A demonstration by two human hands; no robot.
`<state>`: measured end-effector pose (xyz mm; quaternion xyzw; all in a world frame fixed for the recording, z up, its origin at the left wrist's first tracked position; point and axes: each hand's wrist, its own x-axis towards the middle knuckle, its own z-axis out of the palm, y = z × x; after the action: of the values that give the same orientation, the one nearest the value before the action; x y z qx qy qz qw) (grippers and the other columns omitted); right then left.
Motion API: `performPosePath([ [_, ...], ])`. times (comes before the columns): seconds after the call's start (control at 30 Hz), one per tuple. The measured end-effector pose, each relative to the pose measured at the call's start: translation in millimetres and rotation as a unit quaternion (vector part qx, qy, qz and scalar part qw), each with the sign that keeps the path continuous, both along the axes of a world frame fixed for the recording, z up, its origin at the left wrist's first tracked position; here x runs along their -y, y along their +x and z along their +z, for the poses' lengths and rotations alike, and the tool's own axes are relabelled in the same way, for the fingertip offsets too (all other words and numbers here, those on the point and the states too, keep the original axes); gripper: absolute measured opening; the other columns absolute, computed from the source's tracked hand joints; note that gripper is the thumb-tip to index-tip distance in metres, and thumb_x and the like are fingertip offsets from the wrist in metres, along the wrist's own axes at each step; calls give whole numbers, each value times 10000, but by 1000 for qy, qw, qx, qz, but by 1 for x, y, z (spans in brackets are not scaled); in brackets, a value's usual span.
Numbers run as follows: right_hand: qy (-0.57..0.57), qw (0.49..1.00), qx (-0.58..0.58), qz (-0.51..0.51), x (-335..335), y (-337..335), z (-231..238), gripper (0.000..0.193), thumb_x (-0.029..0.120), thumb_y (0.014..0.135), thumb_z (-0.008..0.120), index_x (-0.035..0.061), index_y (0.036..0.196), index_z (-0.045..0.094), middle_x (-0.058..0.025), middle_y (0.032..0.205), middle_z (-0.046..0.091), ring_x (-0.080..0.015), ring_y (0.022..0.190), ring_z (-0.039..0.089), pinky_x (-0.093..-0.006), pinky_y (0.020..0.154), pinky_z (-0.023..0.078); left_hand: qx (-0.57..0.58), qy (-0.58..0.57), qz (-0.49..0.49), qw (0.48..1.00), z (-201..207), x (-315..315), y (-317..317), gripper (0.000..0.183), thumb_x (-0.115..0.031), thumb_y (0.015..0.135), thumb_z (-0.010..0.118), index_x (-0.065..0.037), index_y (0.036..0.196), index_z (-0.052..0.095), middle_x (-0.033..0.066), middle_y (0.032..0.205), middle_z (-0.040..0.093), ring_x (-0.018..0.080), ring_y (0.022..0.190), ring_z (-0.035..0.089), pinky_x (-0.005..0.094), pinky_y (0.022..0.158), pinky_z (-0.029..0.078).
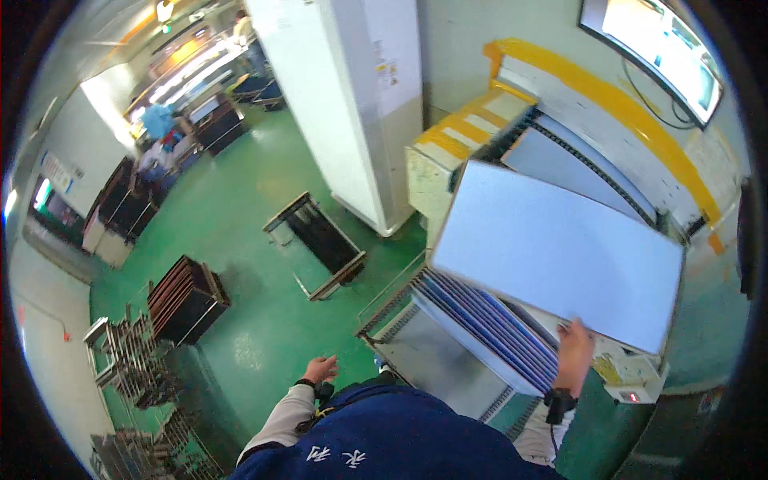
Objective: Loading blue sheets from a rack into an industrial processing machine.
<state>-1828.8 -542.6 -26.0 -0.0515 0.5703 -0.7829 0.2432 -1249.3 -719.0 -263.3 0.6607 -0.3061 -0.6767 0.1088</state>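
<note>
My right hand (573,352) grips the near edge of a large flat rectangular panel (552,252), pale bluish white on its upper face. The panel is tilted over the end of a machine with yellow-taped edges (460,140). Below it stands a wire rack (388,316) holding several similar panels on edge (484,328), close to my right forearm. Out to the left, my left hand (322,370) hangs over the floor, fingers loosely bent and apart, with nothing in it.
Another pale panel (560,164) lies on the machine's bed behind. A white pillar (344,104) rises beyond. On the green floor stand an open frame cart (320,240), a rack of dark boards (188,300) and stacked metal racks (132,364). A screen (660,52) hangs upper right. People work far left.
</note>
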Motion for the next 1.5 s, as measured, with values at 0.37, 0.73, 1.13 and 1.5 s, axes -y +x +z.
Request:
performPosePath([
  [0.37, -100, 975, 188, 54, 44, 2, -31, 133, 157, 849, 595, 35, 875, 548, -84, 844, 599, -187, 784, 577, -306, 690, 471, -22, 0, -10, 1000, 19, 6, -11, 387, -337, 852, 600, 0, 1029, 530, 100, 883, 622, 214, 698, 630, 308, 529, 498],
  [0.73, -63, 976, 191, 90, 51, -32, -28, 169, 195, 841, 604, 38, 886, 558, -90, 845, 615, -158, 723, 558, -296, 643, 452, -8, 11, -11, 1000, 14, 5, -4, 391, -322, 848, 608, 7, 1039, 519, 114, 893, 622, 222, 698, 633, 288, 515, 492],
  [1.13, 12, 974, 110, 195, 56, -22, -22, 313, 300, 881, 554, 0, 968, 582, -83, 856, 628, -156, 726, 579, -274, 656, 464, -15, -10, -27, 999, 12, 6, -9, 370, -333, 867, 582, -2, 1025, 529, 96, 897, 619, 191, 711, 623, 278, 530, 488],
  [1.5, 373, 725, -489, 311, 38, 93, -146, 253, 171, 714, 675, 40, 923, 619, -140, 886, 592, -304, 864, 575, -382, 747, 467, -11, 7, 2, 1000, 24, 0, -9, 392, -334, 858, 589, -3, 1055, 521, 99, 937, 619, 187, 722, 624, 270, 555, 499],
])
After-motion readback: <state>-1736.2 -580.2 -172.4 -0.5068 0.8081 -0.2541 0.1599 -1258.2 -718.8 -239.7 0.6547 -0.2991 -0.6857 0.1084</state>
